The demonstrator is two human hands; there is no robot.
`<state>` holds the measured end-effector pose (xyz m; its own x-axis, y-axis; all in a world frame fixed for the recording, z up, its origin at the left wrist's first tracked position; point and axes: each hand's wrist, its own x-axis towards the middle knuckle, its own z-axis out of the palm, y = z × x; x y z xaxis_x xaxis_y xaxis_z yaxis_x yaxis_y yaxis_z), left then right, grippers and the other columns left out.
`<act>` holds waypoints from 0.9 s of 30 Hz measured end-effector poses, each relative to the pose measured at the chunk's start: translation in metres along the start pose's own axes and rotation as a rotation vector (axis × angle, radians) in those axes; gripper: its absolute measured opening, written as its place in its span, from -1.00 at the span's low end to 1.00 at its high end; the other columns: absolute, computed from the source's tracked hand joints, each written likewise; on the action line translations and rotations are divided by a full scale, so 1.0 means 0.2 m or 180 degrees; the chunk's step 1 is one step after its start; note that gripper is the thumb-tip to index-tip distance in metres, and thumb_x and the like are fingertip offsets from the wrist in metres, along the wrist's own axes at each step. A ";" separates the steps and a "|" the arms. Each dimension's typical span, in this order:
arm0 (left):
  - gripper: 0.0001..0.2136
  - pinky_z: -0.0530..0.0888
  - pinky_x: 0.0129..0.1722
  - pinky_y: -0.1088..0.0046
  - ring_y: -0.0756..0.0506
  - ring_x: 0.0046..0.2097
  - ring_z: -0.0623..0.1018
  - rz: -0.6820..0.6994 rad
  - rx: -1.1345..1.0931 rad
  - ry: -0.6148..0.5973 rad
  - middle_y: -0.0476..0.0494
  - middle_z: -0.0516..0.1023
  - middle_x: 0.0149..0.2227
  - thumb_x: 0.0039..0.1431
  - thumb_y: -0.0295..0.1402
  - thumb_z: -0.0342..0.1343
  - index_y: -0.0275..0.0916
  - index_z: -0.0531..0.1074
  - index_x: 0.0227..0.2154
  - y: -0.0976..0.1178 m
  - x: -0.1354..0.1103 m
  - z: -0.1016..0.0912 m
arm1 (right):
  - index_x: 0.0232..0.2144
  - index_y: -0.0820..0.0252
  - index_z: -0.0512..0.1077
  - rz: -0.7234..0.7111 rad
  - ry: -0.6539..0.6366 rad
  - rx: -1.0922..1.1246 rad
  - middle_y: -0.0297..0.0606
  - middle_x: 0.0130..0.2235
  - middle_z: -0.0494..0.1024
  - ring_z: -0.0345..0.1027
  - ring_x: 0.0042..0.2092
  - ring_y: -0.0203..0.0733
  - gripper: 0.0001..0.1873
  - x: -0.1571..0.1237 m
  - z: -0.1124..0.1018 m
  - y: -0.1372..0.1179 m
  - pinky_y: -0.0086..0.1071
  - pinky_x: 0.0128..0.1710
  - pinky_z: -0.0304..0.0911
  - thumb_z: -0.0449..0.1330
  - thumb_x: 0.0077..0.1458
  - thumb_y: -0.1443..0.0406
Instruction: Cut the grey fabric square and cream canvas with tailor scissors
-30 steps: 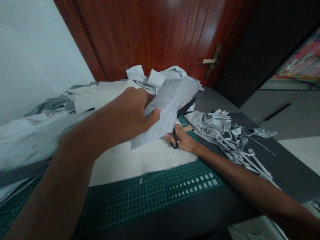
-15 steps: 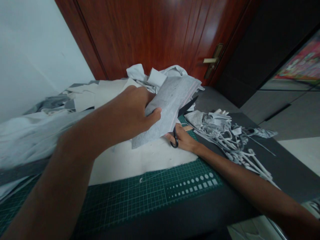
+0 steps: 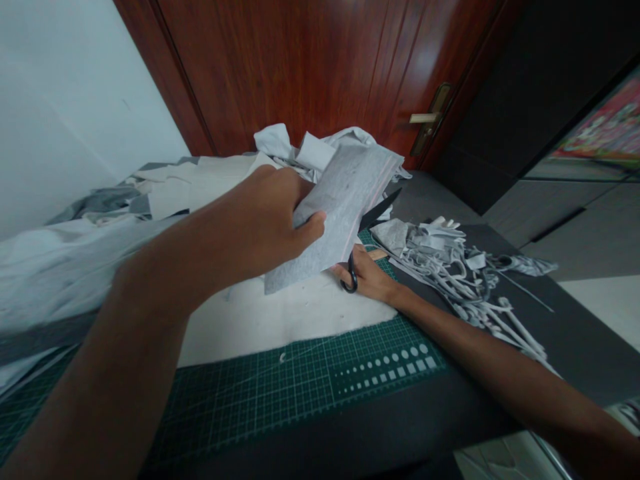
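My left hand (image 3: 265, 217) grips a sheet of grey felt-like fabric (image 3: 337, 213) marked with thin pink lines, holding it up off the table. My right hand (image 3: 367, 280) is shut on a pair of black-handled scissors (image 3: 350, 279). Their dark blade (image 3: 380, 210) points up and away, running along the sheet's right edge. The lower blade is hidden behind the fabric, so I cannot tell how far it reaches into the sheet.
A green cutting mat (image 3: 300, 393) lies in front, partly under white cloth (image 3: 280, 320). A tangle of grey strips (image 3: 450, 280) rests on a dark tabletop (image 3: 500, 300) at right. Crumpled fabric (image 3: 310, 150) is heaped against a wooden door (image 3: 300, 67).
The view has drifted slightly, shifting the door handle to the right. The sheet and both hands have moved little, and the scissors are still at the sheet's edge.
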<state>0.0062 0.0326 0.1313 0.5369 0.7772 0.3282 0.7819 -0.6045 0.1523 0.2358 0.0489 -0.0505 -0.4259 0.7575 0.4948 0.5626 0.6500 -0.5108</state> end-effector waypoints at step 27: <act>-0.66 0.49 -0.02 0.15 -0.18 -0.17 0.55 0.0026 -0.0053 0.0043 -0.10 0.47 -0.22 0.22 -0.09 0.02 -0.27 0.48 -0.21 0.00 0.00 -0.03 | -0.02 0.10 0.31 0.0006 -0.0017 -0.0074 -0.14 -0.19 0.48 0.37 -0.04 0.09 -0.69 0.00 0.00 -0.01 0.06 0.03 0.28 0.07 0.33 0.06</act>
<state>0.0035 0.0317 0.1363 0.5388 0.7699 0.3419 0.7721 -0.6137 0.1650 0.2355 0.0480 -0.0493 -0.4286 0.7591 0.4900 0.5798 0.6470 -0.4952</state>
